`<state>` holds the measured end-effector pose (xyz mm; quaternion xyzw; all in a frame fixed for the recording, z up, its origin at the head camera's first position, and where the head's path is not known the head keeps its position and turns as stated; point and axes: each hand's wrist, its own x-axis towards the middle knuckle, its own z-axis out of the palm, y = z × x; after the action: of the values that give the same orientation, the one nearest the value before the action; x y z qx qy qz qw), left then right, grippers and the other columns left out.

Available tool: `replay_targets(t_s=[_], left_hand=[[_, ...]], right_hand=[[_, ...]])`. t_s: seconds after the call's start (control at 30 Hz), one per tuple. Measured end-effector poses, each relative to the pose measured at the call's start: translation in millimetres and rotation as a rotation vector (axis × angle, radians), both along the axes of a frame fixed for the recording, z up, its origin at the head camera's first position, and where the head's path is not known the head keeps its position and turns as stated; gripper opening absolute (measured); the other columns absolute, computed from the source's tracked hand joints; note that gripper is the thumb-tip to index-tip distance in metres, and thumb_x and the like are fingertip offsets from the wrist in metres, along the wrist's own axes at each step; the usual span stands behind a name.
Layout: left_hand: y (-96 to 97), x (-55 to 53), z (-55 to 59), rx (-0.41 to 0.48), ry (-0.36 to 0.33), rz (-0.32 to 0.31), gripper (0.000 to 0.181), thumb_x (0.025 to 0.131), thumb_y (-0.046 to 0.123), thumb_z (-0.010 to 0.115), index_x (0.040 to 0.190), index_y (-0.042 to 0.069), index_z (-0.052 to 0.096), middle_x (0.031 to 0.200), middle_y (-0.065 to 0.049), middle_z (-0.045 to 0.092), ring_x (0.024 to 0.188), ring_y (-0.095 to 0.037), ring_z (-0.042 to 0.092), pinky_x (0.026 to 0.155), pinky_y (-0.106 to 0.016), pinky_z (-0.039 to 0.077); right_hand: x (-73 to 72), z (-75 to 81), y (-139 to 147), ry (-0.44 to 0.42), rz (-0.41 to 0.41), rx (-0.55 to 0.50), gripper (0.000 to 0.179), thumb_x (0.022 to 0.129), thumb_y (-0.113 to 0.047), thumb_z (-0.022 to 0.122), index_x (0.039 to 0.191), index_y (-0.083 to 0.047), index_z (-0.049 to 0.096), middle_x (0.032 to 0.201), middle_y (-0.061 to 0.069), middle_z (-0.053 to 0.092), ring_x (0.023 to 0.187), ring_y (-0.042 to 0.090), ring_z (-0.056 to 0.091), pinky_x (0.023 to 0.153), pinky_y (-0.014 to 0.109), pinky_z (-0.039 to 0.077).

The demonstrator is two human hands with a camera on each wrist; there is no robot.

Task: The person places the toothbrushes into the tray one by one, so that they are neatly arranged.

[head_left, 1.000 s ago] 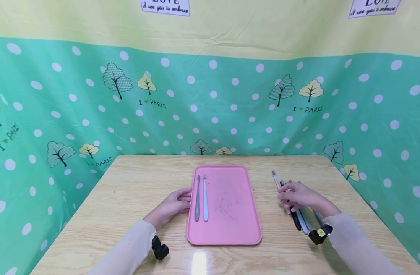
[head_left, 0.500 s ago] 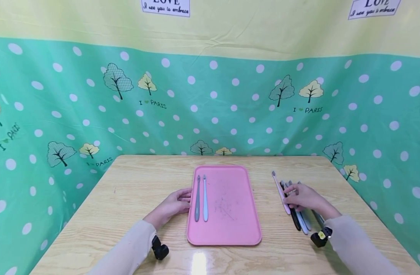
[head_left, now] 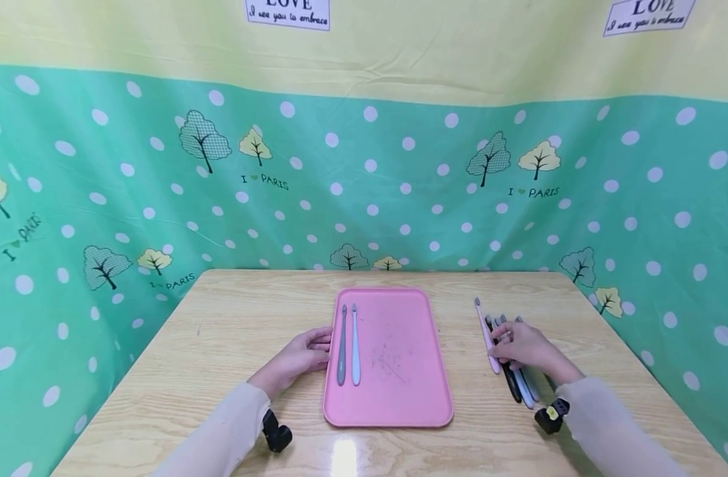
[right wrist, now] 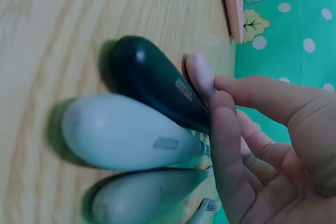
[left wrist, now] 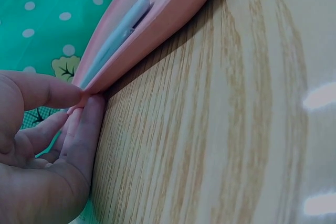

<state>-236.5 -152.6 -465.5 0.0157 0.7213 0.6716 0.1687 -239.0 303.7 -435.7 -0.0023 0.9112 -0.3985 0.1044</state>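
My left hand (head_left: 298, 358) pinches the left rim of a pink tray (head_left: 393, 404), thumb above and a finger against its side, as the left wrist view shows. On the tray's left side lie a grey toothbrush (head_left: 342, 351) and a light blue toothbrush (head_left: 356, 351), side by side. To the right of the tray, my right hand (head_left: 524, 346) pinches a pink toothbrush (head_left: 483, 326) by its handle between thumb and finger. Beneath that hand lie a black toothbrush (right wrist: 152, 80), a pale blue toothbrush (right wrist: 121, 129) and a greyish one (right wrist: 147, 195), partly hidden.
The light wooden table (head_left: 244, 298) carries the tray in its middle and the toothbrush bunch at its right. Behind and at both sides hangs a green and yellow curtain (head_left: 369, 165) with white dots and trees.
The right hand first drew back a little from the pink toothbrush, then came back to its handle. That toothbrush has turned slightly more upright in view. The left hand and tray stay put.
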Motion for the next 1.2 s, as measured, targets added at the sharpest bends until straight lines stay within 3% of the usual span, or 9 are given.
replay_targets(t_s=[0.3,0.57,0.8,1.2], left_hand=[[0.5,1.4,0.9,-0.002,0.004,-0.005,0.067,0.089,-0.008,0.061,0.151,-0.001,0.037,0.139,-0.021,0.049,0.121,-0.031,0.056,0.096,-0.038,0.057],[-1.0,0.5,0.6,0.03,0.005,-0.02,0.066,0.09,-0.01,0.058,0.151,-0.003,0.035,0.14,-0.023,0.048,0.124,-0.034,0.055,0.097,-0.038,0.056],[-0.9,-1.1,-0.3,0.022,0.005,-0.023,0.066,0.089,-0.009,0.058,0.151,-0.003,0.035,0.14,-0.023,0.048,0.123,-0.033,0.056,0.096,-0.038,0.057],[-0.9,-1.1,-2.1,0.007,0.01,-0.009,0.066,0.089,-0.009,0.06,0.151,-0.003,0.037,0.139,-0.022,0.049,0.121,-0.032,0.057,0.096,-0.037,0.057]], right_hand=[[-3.7,-5.3,-5,-0.004,-0.008,0.059,0.039,0.087,-0.015,0.076,0.116,0.005,0.061,0.071,0.008,0.065,0.058,0.018,0.06,0.05,0.029,0.056],[-7.3,-7.5,-11,-0.011,-0.01,0.083,0.041,0.087,-0.018,0.076,0.118,0.005,0.062,0.068,0.007,0.064,0.057,0.016,0.059,0.047,0.025,0.052],[-4.2,-7.1,-17,-0.006,-0.006,0.064,0.038,0.087,-0.017,0.075,0.114,0.007,0.064,0.062,0.006,0.064,0.051,0.012,0.057,0.041,0.021,0.047],[-3.9,-4.9,-22,-0.056,0.004,0.0,0.031,0.091,-0.011,0.07,0.114,0.008,0.061,0.064,0.009,0.065,0.05,0.012,0.059,0.043,0.021,0.052]])
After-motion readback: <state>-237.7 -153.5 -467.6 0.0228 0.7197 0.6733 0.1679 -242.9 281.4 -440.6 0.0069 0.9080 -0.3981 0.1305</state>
